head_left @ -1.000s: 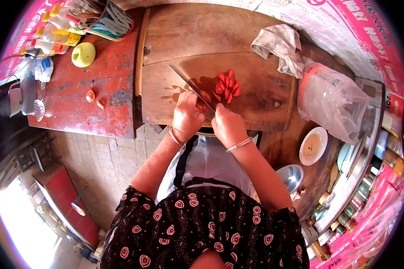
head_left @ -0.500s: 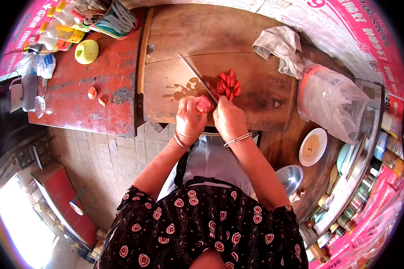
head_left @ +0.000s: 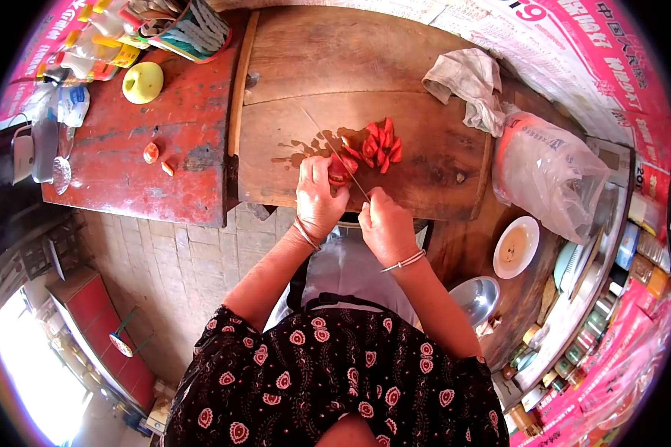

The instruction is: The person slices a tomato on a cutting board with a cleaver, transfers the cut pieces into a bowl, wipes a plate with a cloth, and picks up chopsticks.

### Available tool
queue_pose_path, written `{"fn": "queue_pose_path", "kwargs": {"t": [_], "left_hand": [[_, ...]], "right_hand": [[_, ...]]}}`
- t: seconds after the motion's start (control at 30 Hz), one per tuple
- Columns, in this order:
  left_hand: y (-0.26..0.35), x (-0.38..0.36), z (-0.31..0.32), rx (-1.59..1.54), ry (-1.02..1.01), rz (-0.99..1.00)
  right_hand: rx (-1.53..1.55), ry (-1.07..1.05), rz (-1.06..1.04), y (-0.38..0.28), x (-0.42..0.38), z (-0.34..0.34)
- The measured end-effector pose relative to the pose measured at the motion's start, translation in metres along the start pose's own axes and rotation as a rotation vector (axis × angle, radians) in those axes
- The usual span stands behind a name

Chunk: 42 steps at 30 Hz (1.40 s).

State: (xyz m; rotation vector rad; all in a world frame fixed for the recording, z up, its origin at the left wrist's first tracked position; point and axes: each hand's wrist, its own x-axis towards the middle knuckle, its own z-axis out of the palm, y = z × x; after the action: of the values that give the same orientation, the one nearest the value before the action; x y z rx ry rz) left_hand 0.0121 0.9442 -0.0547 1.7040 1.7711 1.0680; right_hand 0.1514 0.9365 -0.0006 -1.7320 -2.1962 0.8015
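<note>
My left hand (head_left: 319,200) is curled around a red tomato (head_left: 338,172) and steadies it near the front edge of the wooden board (head_left: 313,63). The handle of a knife is wrapped in my right hand (head_left: 389,227), just right of the tomato. Its thin blade (head_left: 326,138) slants up to the left, lying across the tomato in this view. Cut tomato wedges (head_left: 385,145) are heaped right beyond the blade. Wet juice (head_left: 298,153) stains the wood to the left of them.
A yellow-green apple (head_left: 142,83) and two small tomato scraps (head_left: 150,153) lie on the red table (head_left: 119,179) at left. A cloth (head_left: 470,82) and a clear plastic bag (head_left: 548,171) are at right, above a white bowl (head_left: 516,249) and a metal bowl (head_left: 476,296).
The knife has moved from beside the wedges onto the tomato. My right hand has shifted down and right. The wedge pile now spreads farther left, with another piece beside the blade.
</note>
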Motion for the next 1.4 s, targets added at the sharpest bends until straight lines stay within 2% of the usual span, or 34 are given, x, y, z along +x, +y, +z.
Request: {"fn": "queue_pose_path", "kwargs": {"t": [0.27,0.4,0.6,0.67,0.83,1.17,1.33,1.4], "left_hand": [[0.002,0.004,0.004,0.044,0.069,0.055],[-0.003,0.000,0.007,-0.053,0.011,-0.019],[-0.007,0.009,-0.009,0.022,0.014,0.027],[-0.007,0.011,-0.015,-0.007,-0.006,0.027],[-0.006,0.014,-0.021,-0.106,-0.092,-0.090],[-0.007,0.022,-0.018,-0.036,-0.093,-0.031],[-0.009,0.018,-0.016,0.046,-0.035,0.065],[-0.011,0.011,-0.015,0.017,-0.026,0.020]], "right_hand": [[-0.150,-0.096,0.045,-0.002,0.012,0.011],[-0.086,-0.079,0.085,-0.007,0.029,0.019],[-0.083,-0.049,0.008,0.008,0.036,0.010],[-0.023,0.016,0.046,0.013,0.033,0.003],[0.102,0.033,-0.057,0.002,0.021,-0.009],[-0.100,-0.146,-0.034,0.002,0.024,0.008],[-0.112,-0.074,-0.007,-0.009,0.038,0.021],[-0.111,-0.071,0.040,-0.010,0.040,0.021]]}}
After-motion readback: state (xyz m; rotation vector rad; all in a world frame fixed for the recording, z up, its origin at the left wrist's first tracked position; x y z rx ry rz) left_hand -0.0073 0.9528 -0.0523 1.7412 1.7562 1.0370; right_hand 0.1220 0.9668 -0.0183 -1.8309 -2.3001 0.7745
